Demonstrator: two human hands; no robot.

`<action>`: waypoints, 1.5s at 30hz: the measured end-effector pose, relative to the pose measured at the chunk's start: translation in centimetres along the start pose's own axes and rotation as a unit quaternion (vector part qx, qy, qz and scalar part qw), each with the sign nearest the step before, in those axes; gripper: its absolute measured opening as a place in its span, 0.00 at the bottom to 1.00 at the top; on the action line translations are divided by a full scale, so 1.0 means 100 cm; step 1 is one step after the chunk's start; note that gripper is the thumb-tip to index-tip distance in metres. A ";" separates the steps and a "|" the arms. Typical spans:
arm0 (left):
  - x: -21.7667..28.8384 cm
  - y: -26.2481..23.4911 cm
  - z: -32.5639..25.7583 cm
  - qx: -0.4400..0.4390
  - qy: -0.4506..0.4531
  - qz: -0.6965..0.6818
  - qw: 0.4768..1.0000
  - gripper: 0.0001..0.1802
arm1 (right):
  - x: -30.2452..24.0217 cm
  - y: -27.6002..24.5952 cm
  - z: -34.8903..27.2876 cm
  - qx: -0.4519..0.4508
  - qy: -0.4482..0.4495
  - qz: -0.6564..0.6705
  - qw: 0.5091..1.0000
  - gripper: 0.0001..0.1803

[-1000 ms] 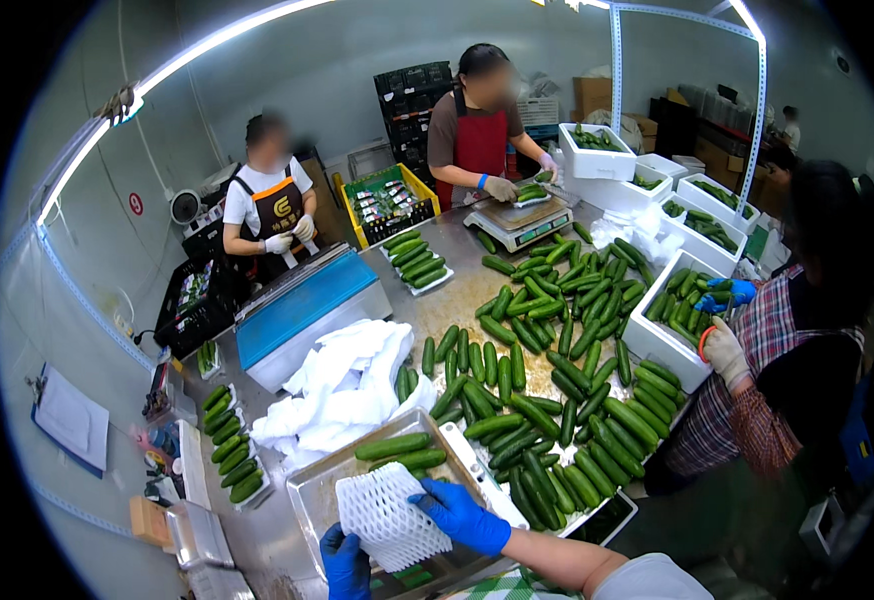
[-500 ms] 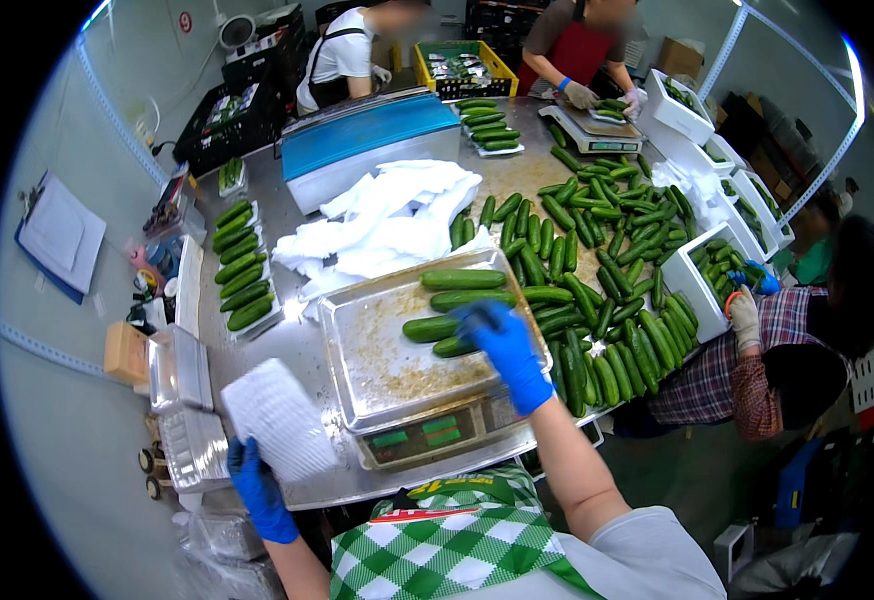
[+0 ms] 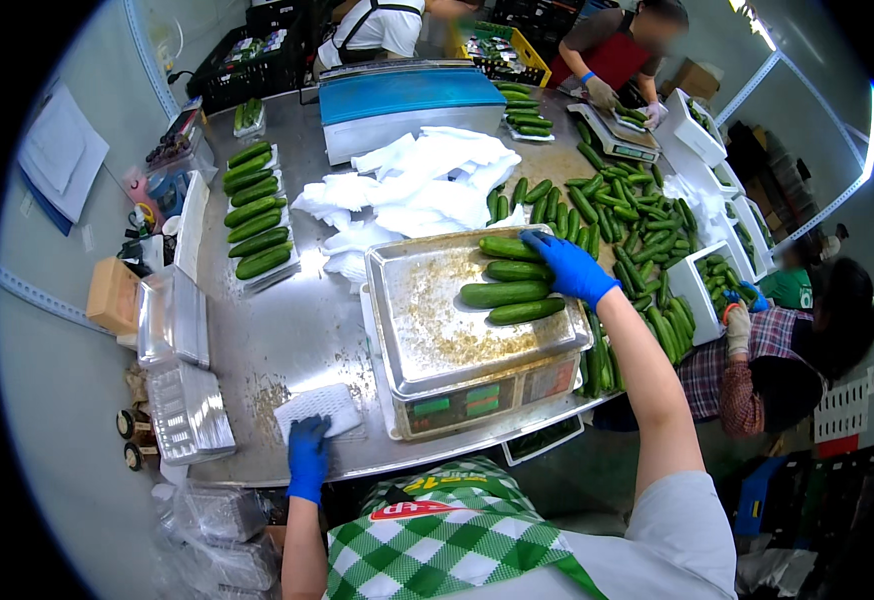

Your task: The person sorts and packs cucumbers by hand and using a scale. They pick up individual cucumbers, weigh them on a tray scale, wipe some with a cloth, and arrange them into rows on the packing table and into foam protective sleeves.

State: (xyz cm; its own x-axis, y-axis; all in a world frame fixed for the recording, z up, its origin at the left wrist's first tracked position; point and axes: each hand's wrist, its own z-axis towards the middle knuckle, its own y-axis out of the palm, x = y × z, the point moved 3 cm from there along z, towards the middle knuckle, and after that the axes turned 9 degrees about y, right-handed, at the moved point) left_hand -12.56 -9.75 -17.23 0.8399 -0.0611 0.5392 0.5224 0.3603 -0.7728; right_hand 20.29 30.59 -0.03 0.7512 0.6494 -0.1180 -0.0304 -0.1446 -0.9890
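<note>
My left hand (image 3: 308, 458), in a blue glove, grips the near edge of a white dimpled pad (image 3: 322, 405) at the table's front edge. Several green cucumbers (image 3: 505, 293) lie side by side on the metal pan (image 3: 412, 345) of a weighing scale (image 3: 457, 408). My right hand (image 3: 579, 272), also gloved in blue, reaches over the pan's right side. Its fingers curl over the right end of the farthest cucumber (image 3: 502, 247); the thumb side is partly hidden.
Loose cucumbers (image 3: 647, 240) are heaped right of the scale. White cloth (image 3: 432, 185) lies behind it, near a blue-lidded box (image 3: 417, 100). Packed cucumber trays (image 3: 257, 225) and clear plastic trays (image 3: 187, 410) stand left. Co-workers handle cucumbers at another scale (image 3: 617, 135) and a white box (image 3: 702, 285).
My left hand has brought the white pad down onto the table, rightward. My right hand has moved from the near cucumbers to the far one. The view has shifted.
</note>
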 end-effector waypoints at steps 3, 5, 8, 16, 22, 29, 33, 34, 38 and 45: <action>-0.008 0.010 -0.008 -0.023 -0.001 -0.017 1.000 0.25 | 0.002 0.004 0.009 -0.056 0.012 0.022 0.998 0.50; -0.011 0.004 -0.006 -0.034 0.003 -0.030 0.999 0.24 | 0.002 -0.001 0.011 -0.089 0.031 0.024 0.995 0.51; -0.009 -0.009 0.006 -0.008 0.007 -0.038 0.999 0.24 | 0.010 0.001 0.015 -0.076 0.017 0.002 0.997 0.52; 0.015 -0.041 0.042 0.041 -0.004 -0.092 0.995 0.25 | -0.015 -0.004 -0.041 0.024 0.055 0.137 0.989 0.21; -0.015 0.007 0.005 -0.042 0.002 -0.071 0.997 0.19 | -0.037 0.007 -0.065 0.075 0.088 0.125 0.985 0.26; -0.023 0.010 -0.008 -0.055 -0.030 -0.072 0.995 0.18 | -0.027 0.031 -0.083 0.138 0.139 0.119 0.973 0.26; -0.019 0.005 -0.007 -0.043 -0.025 -0.067 0.997 0.21 | -0.032 0.032 -0.074 0.097 0.167 0.055 0.980 0.28; -0.018 0.002 -0.007 -0.052 -0.038 -0.077 0.995 0.22 | -0.036 0.030 -0.070 0.082 0.181 0.035 0.979 0.29; -0.034 -0.005 -0.011 -0.049 -0.035 -0.035 0.998 0.24 | -0.071 0.003 -0.059 0.154 0.045 0.036 0.986 0.38; 0.001 -0.049 0.035 0.043 0.043 -0.033 0.998 0.23 | -0.078 0.011 -0.034 0.038 0.022 -0.014 0.999 0.36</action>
State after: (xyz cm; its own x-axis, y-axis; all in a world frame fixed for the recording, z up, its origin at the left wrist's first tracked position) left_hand -15.54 -8.28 -12.17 0.8159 -0.1646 0.5543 0.5650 0.4309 -0.7036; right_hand 16.70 22.82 0.05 0.7810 0.6184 -0.0872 -0.0577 -0.0676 -0.9960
